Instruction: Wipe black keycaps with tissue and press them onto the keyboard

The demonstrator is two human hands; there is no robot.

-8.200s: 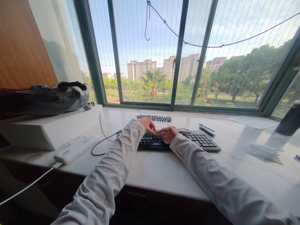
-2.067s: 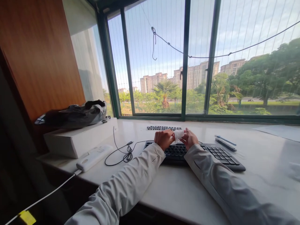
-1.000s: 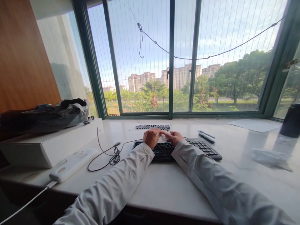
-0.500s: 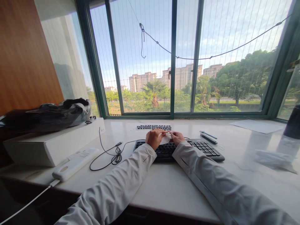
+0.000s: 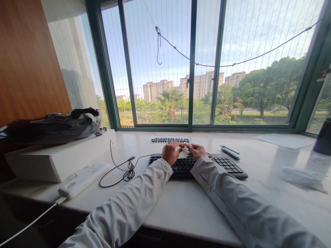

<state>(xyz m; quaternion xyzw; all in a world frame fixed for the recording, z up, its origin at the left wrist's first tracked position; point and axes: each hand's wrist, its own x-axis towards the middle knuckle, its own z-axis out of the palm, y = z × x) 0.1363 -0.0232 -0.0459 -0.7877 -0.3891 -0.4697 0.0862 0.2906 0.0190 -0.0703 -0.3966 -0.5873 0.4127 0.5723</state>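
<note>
Over the keyboard, my left hand [image 5: 170,153] is closed in a pinch, with a small dark piece that looks like a keycap at its fingertips. My right hand [image 5: 198,151] is closed on a crumpled white tissue [image 5: 186,150], which meets the left fingertips. Beneath both hands lies a black keyboard [image 5: 227,164]; its middle is partly hidden by them. Just behind it, loose black keycaps [image 5: 170,140] are laid out in rows.
A coiled black cable [image 5: 128,175] and a white power strip [image 5: 82,181] lie left, before a white box [image 5: 59,158] bearing a dark bag. Pens [image 5: 230,152], a paper sheet [image 5: 284,140] and a clear plastic bag [image 5: 303,177] lie right. The window [image 5: 191,86] stands behind.
The fingertips have shifted slightly and the tissue is bunched smaller between them, with less of it hanging down. Both hands stay over the keyboard.
</note>
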